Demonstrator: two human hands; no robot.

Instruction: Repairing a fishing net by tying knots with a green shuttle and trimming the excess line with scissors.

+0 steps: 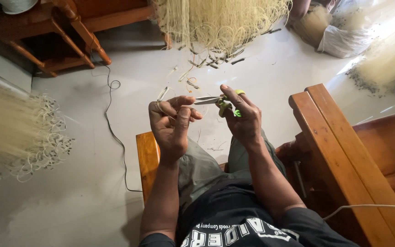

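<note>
My right hand grips a small pair of green-handled snips, blades pointing left toward my other hand. My left hand pinches a thin pale strand between thumb and fingers, its end looping upward just left of the blade tips. Both hands are raised over my knees, a few centimetres apart. A large hanging bundle of pale fibre strands spreads at the top centre, its ends touching the floor.
Another pale fibre bundle lies at the left, more at the far right. Wooden furniture stands at the top left and right. A thin cable runs across the grey floor. Cut bits lie scattered under the hanging bundle.
</note>
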